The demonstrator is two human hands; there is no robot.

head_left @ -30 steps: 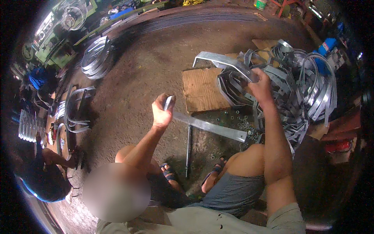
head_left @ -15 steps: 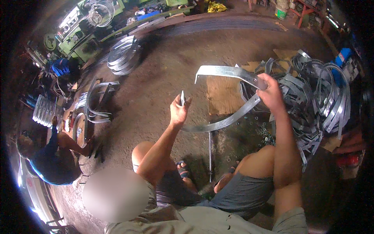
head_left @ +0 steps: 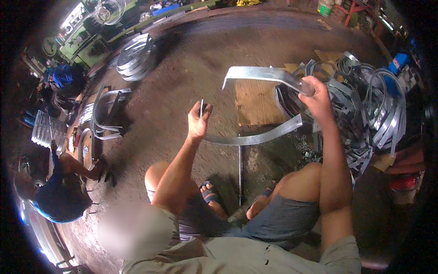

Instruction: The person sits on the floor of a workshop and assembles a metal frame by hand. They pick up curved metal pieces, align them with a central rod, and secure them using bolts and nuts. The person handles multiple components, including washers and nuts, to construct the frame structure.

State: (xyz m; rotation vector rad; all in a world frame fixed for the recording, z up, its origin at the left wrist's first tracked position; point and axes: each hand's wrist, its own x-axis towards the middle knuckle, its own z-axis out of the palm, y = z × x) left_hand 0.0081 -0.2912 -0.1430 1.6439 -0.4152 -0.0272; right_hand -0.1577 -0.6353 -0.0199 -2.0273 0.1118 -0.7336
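My right hand (head_left: 318,99) is closed round one end of a bent flat metal strip (head_left: 255,73), raised above the floor. The strip's far end turns down at a sharp angle. My left hand (head_left: 199,121) is closed on a metal piece whose thin edge stands up between thumb and fingers. A curved metal band (head_left: 260,136) runs from behind my left wrist toward the right, its free end below my right hand. It looks like the piece in my left hand, but the wrist hides the join. A thin metal rod (head_left: 240,178) is below the band, between my feet.
A large heap of bent metal strips (head_left: 365,109) lies at the right, beside a wooden board (head_left: 258,102). Loose nuts (head_left: 305,148) are scattered nearby. Stacked metal bands (head_left: 134,59) stand far left. A co-worker (head_left: 61,187) crouches at the left near more bands (head_left: 98,114).
Both hands have shifted slightly left and up in view with their metal pieces, as has most of the scene. The curved band's free end now shows a wider gap from my right hand.
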